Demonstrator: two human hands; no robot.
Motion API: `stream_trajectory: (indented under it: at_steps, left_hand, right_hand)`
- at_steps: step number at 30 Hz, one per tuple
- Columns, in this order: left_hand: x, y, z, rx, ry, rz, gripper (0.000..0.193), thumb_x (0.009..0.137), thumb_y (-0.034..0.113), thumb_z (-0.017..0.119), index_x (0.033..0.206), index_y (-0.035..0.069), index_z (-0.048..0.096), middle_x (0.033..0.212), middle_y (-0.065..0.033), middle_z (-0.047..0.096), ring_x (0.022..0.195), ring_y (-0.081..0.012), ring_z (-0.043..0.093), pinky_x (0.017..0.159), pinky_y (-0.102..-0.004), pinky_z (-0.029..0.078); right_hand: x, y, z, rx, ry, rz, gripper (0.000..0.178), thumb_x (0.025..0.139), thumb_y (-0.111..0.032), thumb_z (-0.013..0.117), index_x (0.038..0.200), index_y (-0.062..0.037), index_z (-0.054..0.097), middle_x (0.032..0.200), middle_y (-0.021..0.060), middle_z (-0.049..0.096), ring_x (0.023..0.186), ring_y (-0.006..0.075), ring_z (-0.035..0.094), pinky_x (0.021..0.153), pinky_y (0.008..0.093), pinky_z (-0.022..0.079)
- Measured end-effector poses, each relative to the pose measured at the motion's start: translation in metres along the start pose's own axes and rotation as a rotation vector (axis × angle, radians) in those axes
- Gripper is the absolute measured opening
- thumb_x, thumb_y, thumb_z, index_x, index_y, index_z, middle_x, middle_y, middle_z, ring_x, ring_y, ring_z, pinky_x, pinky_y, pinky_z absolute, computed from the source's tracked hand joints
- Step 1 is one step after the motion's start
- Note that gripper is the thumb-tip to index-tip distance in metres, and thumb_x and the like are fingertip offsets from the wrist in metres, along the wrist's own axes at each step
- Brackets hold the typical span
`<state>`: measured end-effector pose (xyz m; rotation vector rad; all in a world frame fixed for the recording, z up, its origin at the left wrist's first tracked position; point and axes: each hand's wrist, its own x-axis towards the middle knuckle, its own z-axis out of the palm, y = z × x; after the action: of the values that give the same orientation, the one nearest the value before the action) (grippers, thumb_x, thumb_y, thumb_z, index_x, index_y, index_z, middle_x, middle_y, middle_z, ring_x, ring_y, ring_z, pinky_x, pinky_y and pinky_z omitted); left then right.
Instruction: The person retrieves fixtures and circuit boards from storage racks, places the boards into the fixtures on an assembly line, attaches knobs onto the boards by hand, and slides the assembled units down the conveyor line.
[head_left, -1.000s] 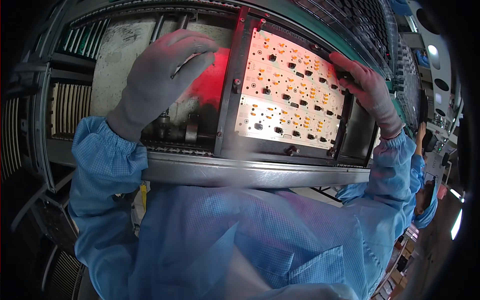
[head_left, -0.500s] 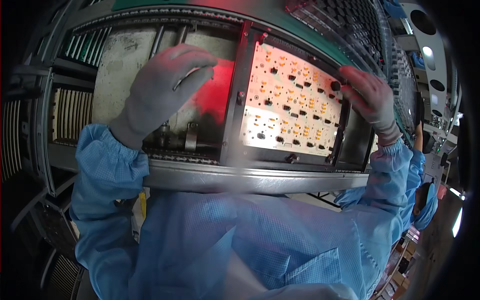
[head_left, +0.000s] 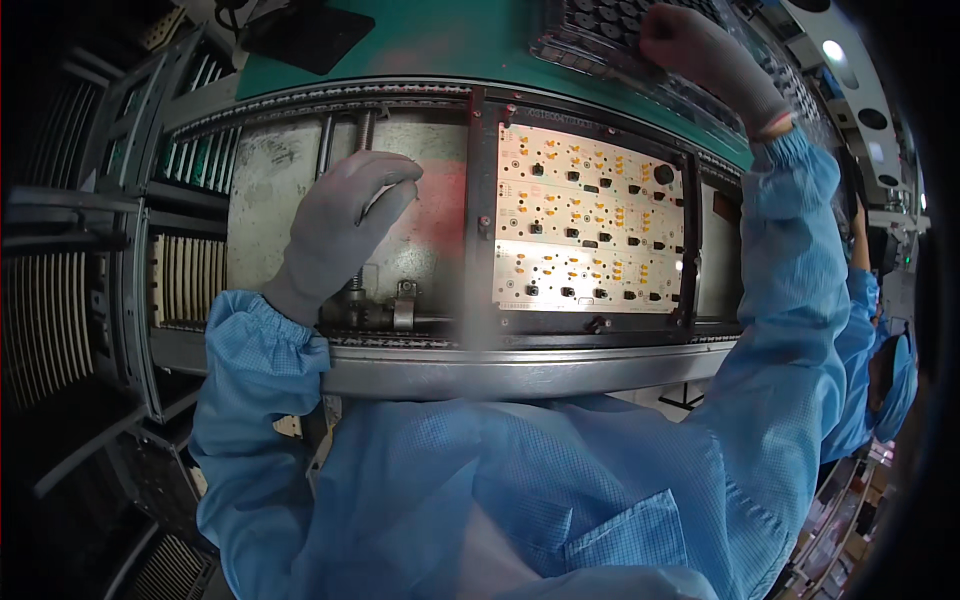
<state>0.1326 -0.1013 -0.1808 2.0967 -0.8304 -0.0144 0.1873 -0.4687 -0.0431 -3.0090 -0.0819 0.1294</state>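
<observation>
My left hand [head_left: 355, 215], in a grey glove, hovers over the conveyor bed to the left of the framed board. Its fingers are curled with the thumb close to them; a tiny dark bit shows at the tips, too small to name. My right hand [head_left: 705, 62], also gloved, reaches over a clear plastic tray [head_left: 575, 52] of round black parts, its fingers drawn together; what lies between them is hidden. A white circuit board [head_left: 590, 220] with orange and black parts sits in a black frame [head_left: 482, 215]. One round black part [head_left: 663, 174] stands at the board's upper right.
Chain rails [head_left: 290, 100] run along the conveyor, with a metal edge [head_left: 520, 372] nearest me. Slotted racks [head_left: 190, 278] stand at the left. A black flat object [head_left: 310, 38] lies on the green mat [head_left: 430, 45]. Another person's blue sleeve [head_left: 858, 300] shows at the right.
My right hand has moved from the board's right upper edge up and away to the tray of round black parts. My left hand stays above the conveyor bed, similarly curled. The view has shifted.
</observation>
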Motion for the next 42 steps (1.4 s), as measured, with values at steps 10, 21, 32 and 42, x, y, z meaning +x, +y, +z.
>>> stream_trajectory:
  at_steps: [10,21,32,42]
  left_hand:
    - [0.006,0.091,0.034,-1.115,-0.151,-0.343,0.031,0.103,0.014,0.052,0.129,-0.003,0.056,0.114,-0.0098,0.066,0.103,-0.014,0.064,0.088,-0.0285,0.052]
    - [0.02,0.123,0.082,-1.435,-0.354,-0.586,0.04,0.103,0.019,0.054,0.137,-0.001,0.049,0.115,-0.0066,0.065,0.106,-0.0137,0.063,0.096,-0.0294,0.051]
    - [0.018,0.128,0.082,-1.228,-0.367,-0.565,0.053,0.095,0.009,0.067,0.141,-0.002,0.045,0.119,-0.0123,0.065,0.108,-0.0153,0.063,0.095,-0.0297,0.051]
    - [0.013,0.062,0.074,-0.091,0.113,0.157,0.058,0.084,0.017,0.075,0.137,0.007,0.051,0.129,-0.0158,0.058,0.121,-0.0355,0.054,0.105,-0.0429,0.044]
  right_hand:
    - [-0.094,-0.024,0.024,0.906,0.028,-0.193,0.048,0.088,-0.026,0.068,0.129,-0.0027,0.058,0.107,-0.0014,0.061,0.093,0.0104,0.057,0.083,0.0261,0.048]
    - [-0.188,-0.067,0.071,0.544,0.21,-0.284,0.042,0.081,-0.006,0.072,0.122,-0.0029,0.064,0.112,0.0069,0.068,0.105,0.0237,0.06,0.092,0.0358,0.046]
    - [-0.204,-0.056,0.075,0.432,0.112,-0.171,0.03,0.081,-0.018,0.073,0.109,-0.0109,0.067,0.093,0.0068,0.064,0.08,0.0203,0.066,0.066,0.0315,0.052]
    - [-0.194,0.056,0.086,0.523,0.021,0.064,0.026,0.081,0.004,0.067,0.106,-0.002,0.064,0.109,0.0092,0.063,0.099,0.0206,0.062,0.091,0.0301,0.047]
